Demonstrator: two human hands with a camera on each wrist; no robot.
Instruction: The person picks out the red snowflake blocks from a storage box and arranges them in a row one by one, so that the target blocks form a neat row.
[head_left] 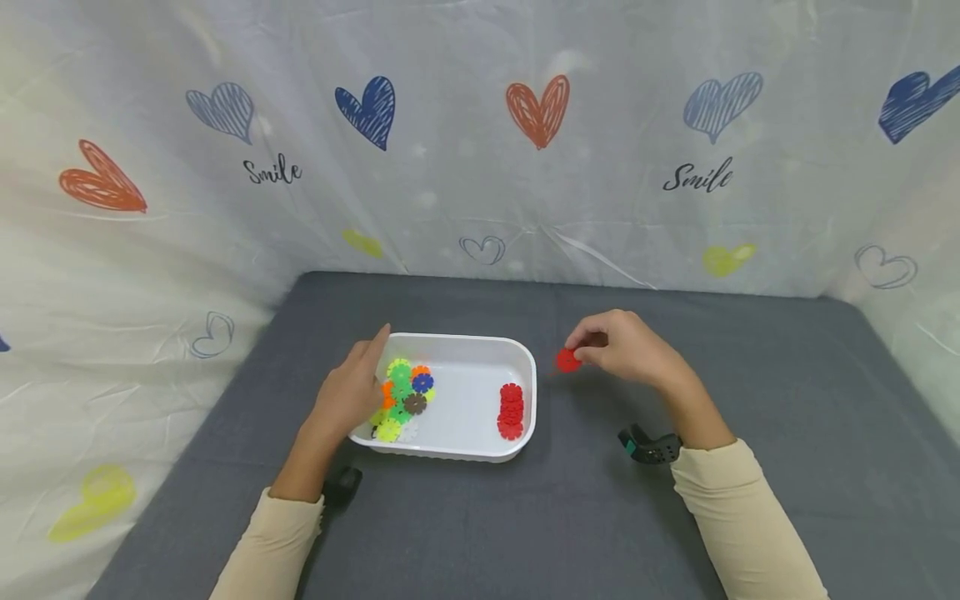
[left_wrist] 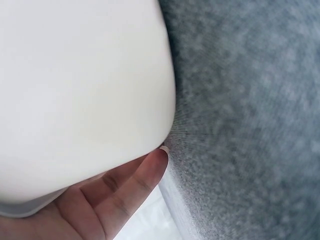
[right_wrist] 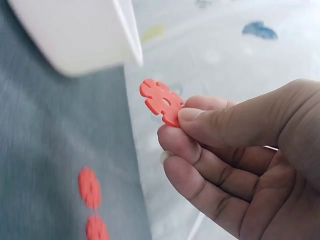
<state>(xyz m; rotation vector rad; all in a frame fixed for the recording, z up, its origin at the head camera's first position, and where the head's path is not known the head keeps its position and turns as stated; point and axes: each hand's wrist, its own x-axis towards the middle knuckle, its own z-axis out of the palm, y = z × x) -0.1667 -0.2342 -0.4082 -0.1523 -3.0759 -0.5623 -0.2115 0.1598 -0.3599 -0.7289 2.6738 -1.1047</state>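
A white plastic tray (head_left: 465, 354) sits on the cloth. My left hand (head_left: 351, 392) holds its left end; in the left wrist view, fingers (left_wrist: 135, 187) lie along the tray's outer wall. Just right of the tray, my right hand (head_left: 630, 346) pinches a red flower-shaped disc (right_wrist: 162, 102) between thumb and fingers, above the cloth. Inside the tray, a row of overlapping red discs (head_left: 511, 412) lies at the right end. Mixed-colour discs (head_left: 402, 387) are piled at the left. Two red discs (right_wrist: 90, 187) on the cloth appear in the right wrist view; the head view does not show them.
Dark grey cloth (head_left: 465, 525) covers the table. A pale curtain (head_left: 450, 192) printed with hearts and "Smile" hangs behind and at the sides. Black bands are on both wrists, the right one (head_left: 648, 447) with a green patch.
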